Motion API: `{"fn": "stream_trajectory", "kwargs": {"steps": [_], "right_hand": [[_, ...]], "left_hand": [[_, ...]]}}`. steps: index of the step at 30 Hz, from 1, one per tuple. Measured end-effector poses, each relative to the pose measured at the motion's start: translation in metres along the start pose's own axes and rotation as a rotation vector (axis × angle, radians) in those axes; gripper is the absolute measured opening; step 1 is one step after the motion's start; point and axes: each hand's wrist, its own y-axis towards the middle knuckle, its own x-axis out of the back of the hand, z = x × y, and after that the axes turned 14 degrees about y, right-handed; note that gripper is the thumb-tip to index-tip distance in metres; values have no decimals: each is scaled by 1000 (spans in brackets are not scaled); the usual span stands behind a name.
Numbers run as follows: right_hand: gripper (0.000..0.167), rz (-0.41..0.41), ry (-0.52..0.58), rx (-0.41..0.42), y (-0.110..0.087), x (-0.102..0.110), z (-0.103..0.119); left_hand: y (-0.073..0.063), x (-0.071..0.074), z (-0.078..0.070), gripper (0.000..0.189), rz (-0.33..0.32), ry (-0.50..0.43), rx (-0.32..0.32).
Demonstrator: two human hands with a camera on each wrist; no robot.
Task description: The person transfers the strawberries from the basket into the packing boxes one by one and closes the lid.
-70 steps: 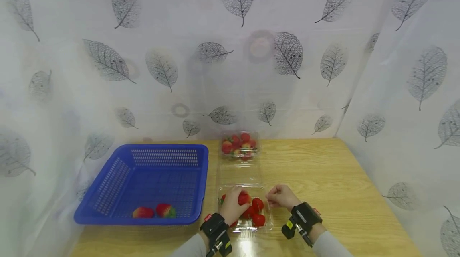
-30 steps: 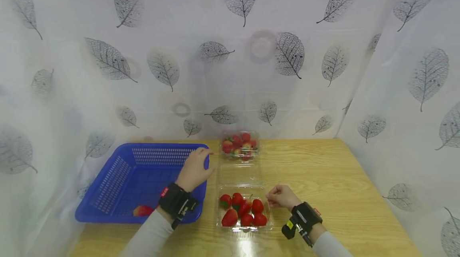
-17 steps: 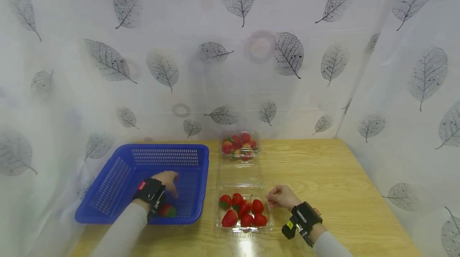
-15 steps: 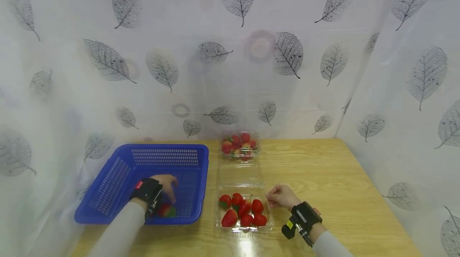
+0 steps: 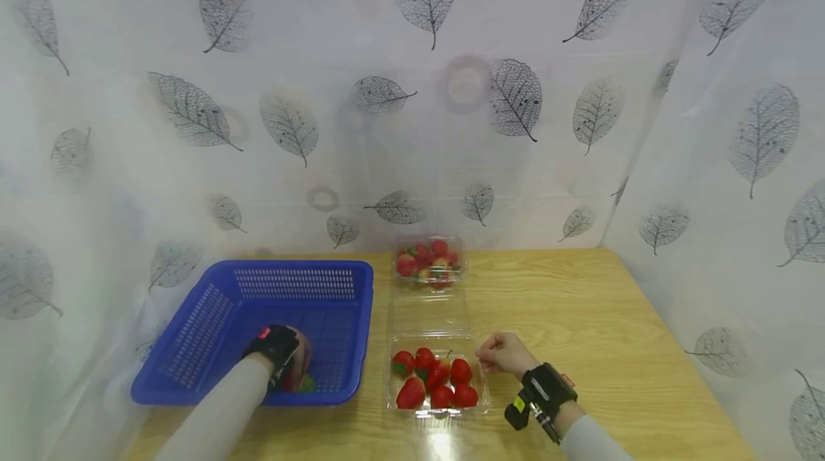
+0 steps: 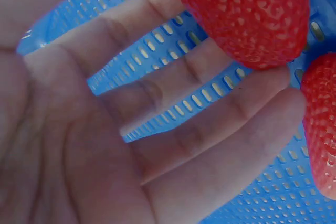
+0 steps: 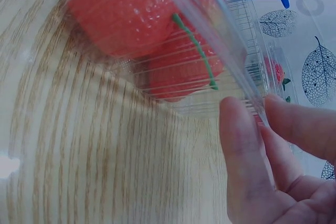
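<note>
My left hand (image 5: pixel 301 356) reaches down into the blue plastic basket (image 5: pixel 362 336), fingers round a strawberry (image 6: pixel 247 14) with a green leafy top. In the left wrist view the fingers pass behind this berry, and the thumb's tip is out of frame. A second strawberry (image 6: pixel 321 124) lies beside it on the basket floor. My right hand (image 5: pixel 507 353) pinches the right rim of a clear plastic clamshell box (image 7: pixel 218 32) between thumb and fingers. Inside the box sit several strawberries (image 5: pixel 411 393), arranged in rough rows.
The box's clear lid (image 5: pixel 428 311) lies folded open toward the back. Behind it, another clear box of strawberries (image 5: pixel 428 260) stands near the leaf-patterned curtain (image 5: pixel 438 153). All rest on a wooden table (image 5: pixel 580 318).
My left hand set a strawberry into the box, left it and swung over into the basket. Its fingers have just come down round another strawberry. The right hand stays at the rim.
</note>
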Motion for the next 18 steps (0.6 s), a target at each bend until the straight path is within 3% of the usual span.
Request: {"fn": "stream_trajectory", "kwargs": {"steps": [15, 18], "right_hand": [[11, -8, -20, -12, 0, 0, 0], [11, -10, -19, -12, 0, 0, -1]], "left_hand": [[13, 0, 2, 24, 107, 25, -33], [18, -3, 4, 25, 83, 26, -42]]}}
